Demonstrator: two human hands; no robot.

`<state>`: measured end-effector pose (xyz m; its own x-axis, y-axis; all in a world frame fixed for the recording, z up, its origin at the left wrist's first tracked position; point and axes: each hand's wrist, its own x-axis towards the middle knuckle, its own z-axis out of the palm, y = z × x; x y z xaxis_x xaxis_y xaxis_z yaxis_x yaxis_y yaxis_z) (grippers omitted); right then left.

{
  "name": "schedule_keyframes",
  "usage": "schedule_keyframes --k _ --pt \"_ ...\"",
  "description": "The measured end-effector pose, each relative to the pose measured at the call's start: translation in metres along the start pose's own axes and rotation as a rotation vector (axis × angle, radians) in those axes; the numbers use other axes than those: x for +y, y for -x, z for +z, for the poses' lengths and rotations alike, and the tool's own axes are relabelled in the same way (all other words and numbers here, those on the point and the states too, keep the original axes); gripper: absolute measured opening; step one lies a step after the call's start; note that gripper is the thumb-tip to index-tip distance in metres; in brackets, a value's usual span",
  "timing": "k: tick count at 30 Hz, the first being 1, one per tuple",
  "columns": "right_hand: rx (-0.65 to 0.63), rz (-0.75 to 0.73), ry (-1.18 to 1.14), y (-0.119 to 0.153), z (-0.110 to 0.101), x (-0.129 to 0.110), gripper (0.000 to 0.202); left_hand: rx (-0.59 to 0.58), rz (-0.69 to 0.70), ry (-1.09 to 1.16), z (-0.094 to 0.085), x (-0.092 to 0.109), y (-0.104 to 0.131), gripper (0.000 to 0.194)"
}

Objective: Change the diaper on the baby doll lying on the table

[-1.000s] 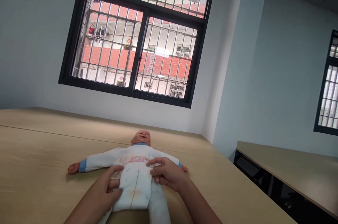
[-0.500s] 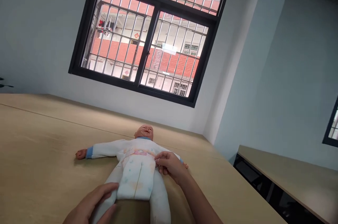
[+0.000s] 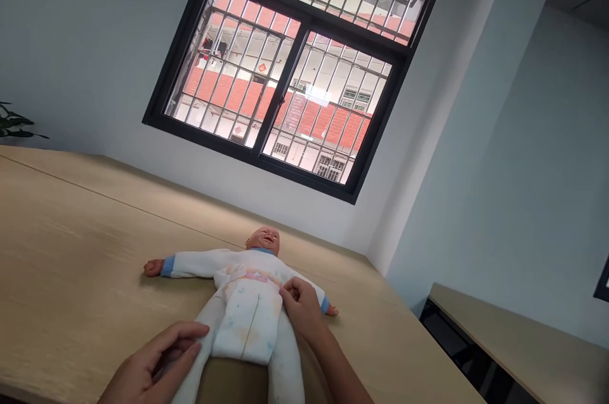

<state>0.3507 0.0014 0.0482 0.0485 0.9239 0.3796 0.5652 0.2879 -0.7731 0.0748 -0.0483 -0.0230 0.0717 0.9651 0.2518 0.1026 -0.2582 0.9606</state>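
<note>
A baby doll [image 3: 264,240] in a white suit with blue cuffs and collar lies face up on the wooden table [image 3: 95,233], arms spread. Over its suit sits a white diaper [image 3: 250,321] with pastel prints and a pink band at the waist. My right hand [image 3: 304,309] is closed, its thumb and fingers pinching the diaper's edge at the doll's hip. Beside the doll's leg, my left hand [image 3: 157,359] is open with curved fingers, thumb apart from the index finger. Its fingertips are at the leg of the suit; firm contact is hard to judge.
A barred window [image 3: 280,93] is in the wall behind the table. To the right stands another table [image 3: 514,328] with a dark front panel. Leaves of a plant [image 3: 16,122] show at the far left.
My left hand has drawn slightly left, away from the diaper's lower edge. My right hand stays at the hip, its fingers more curled. The camera view has tilted and shifted.
</note>
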Motion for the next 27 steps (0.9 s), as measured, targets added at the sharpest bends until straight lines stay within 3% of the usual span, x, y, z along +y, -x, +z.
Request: schedule_keyframes --k 3,10,27 --pt "0.009 -0.068 0.102 0.0011 0.0001 0.0026 0.018 -0.014 0.002 0.003 -0.0019 0.0007 -0.0001 0.041" --pt "0.000 -0.067 0.167 0.0012 0.0002 -0.0008 0.019 0.020 0.029 0.008 -0.0024 0.0014 0.0011 0.037" --pt "0.007 -0.098 0.198 0.0043 0.0001 -0.0063 0.020 0.018 0.059 -0.017 -0.0025 -0.0002 0.0003 0.034"
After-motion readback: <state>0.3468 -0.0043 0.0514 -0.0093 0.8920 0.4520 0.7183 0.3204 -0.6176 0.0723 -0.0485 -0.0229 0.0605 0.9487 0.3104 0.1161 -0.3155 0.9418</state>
